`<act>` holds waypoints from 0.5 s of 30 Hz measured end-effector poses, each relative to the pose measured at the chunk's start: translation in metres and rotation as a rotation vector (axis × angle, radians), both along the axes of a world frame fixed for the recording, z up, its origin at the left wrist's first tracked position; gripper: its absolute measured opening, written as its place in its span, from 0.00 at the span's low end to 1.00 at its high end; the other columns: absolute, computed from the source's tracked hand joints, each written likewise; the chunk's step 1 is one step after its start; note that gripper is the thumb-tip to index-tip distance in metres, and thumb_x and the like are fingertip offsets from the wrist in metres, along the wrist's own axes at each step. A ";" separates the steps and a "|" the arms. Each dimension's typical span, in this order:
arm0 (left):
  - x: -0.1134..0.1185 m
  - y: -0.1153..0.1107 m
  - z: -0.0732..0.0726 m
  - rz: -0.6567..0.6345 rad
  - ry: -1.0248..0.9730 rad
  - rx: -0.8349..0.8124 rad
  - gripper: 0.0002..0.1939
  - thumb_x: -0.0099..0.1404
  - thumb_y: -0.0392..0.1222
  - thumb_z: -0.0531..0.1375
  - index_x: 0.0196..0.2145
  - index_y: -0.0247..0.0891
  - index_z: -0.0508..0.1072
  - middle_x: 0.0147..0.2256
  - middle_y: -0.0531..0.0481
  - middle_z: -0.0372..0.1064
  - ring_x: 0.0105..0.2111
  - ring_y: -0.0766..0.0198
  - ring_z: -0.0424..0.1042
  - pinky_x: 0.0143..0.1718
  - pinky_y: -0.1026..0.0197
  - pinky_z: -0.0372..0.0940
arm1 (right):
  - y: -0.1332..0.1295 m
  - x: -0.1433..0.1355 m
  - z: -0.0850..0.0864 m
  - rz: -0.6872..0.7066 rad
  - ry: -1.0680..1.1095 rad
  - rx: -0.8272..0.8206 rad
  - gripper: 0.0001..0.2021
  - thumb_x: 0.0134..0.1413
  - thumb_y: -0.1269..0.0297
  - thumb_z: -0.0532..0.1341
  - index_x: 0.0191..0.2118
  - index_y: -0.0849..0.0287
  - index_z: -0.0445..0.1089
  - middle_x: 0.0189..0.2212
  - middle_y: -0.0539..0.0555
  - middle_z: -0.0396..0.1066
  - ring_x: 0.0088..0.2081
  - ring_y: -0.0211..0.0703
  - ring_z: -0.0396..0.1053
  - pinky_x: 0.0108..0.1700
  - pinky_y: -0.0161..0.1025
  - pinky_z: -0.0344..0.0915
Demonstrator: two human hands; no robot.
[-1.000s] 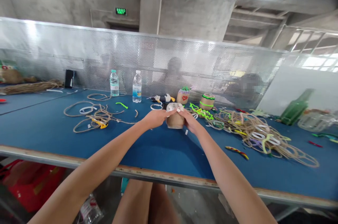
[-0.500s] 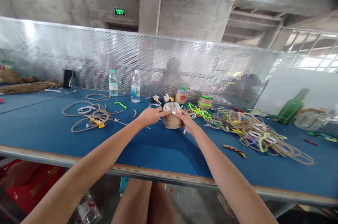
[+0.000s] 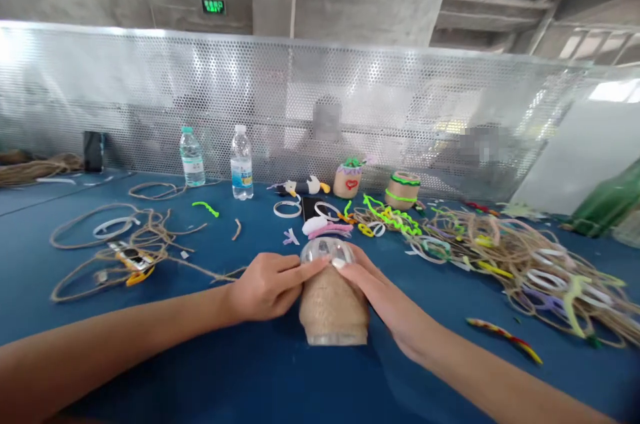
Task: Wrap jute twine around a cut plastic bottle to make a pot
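Note:
Between my hands stands a clear plastic jar [image 3: 334,304] wrapped in brown twine, with a rounded clear end at the top and a bare clear rim touching the table. My left hand [image 3: 270,284] is curled at its left side, index finger pressed on the upper edge of the wrapping. From the right, my right hand [image 3: 367,277] grips the jar, its thumb meeting the left index finger at the front; the other right fingers are mostly hidden behind. Just beyond it lie a pink fuzzy strip [image 3: 330,231] and a dark flat object [image 3: 310,208].
Twine and coloured pipe cleaners [image 3: 500,237] are heaped at the right. A yellow-handled cutter [image 3: 133,261] lies among loose twine at the left. Two water bottles [image 3: 242,167] stand at the back, near two decorated twine-wrapped jars [image 3: 347,181]. A perforated metal panel [image 3: 270,91] borders the table.
The view has come closer and lower over the table. The jar appears larger and nearer, tipped slightly so more of its wrapped side shows. Both hands still hold it.

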State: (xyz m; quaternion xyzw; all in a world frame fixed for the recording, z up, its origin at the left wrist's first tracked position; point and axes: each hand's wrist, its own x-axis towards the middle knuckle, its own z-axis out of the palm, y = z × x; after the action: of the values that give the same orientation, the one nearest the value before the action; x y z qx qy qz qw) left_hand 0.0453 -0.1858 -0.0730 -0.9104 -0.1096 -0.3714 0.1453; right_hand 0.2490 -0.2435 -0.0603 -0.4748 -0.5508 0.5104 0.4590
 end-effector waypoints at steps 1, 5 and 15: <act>0.003 0.000 0.000 -0.041 -0.038 -0.079 0.27 0.70 0.32 0.45 0.65 0.40 0.50 0.24 0.54 0.63 0.20 0.67 0.61 0.21 0.66 0.58 | 0.002 0.003 0.001 0.025 -0.019 -0.006 0.23 0.50 0.46 0.61 0.53 0.43 0.65 0.53 0.49 0.68 0.58 0.53 0.62 0.59 0.54 0.60; 0.012 0.005 -0.003 -0.110 -0.150 -0.355 0.30 0.67 0.29 0.47 0.64 0.47 0.54 0.28 0.52 0.68 0.22 0.67 0.66 0.23 0.67 0.60 | 0.022 0.022 0.004 0.026 -0.182 0.066 0.26 0.52 0.41 0.58 0.55 0.42 0.66 0.57 0.51 0.64 0.64 0.59 0.53 0.64 0.63 0.47; 0.011 -0.004 -0.008 -0.011 -0.215 -0.525 0.32 0.65 0.29 0.47 0.63 0.54 0.55 0.25 0.55 0.72 0.20 0.66 0.70 0.19 0.64 0.62 | 0.044 0.040 0.034 0.544 -0.640 0.467 0.58 0.29 0.57 0.75 0.68 0.43 0.45 0.66 0.57 0.46 0.65 0.66 0.49 0.63 0.58 0.53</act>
State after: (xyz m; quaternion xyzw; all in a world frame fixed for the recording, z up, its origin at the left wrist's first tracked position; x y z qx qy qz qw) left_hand 0.0560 -0.1897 -0.0807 -0.8729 -0.2120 -0.4254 -0.1100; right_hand 0.2891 -0.1990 -0.0262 -0.3310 -0.8686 0.3028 0.2104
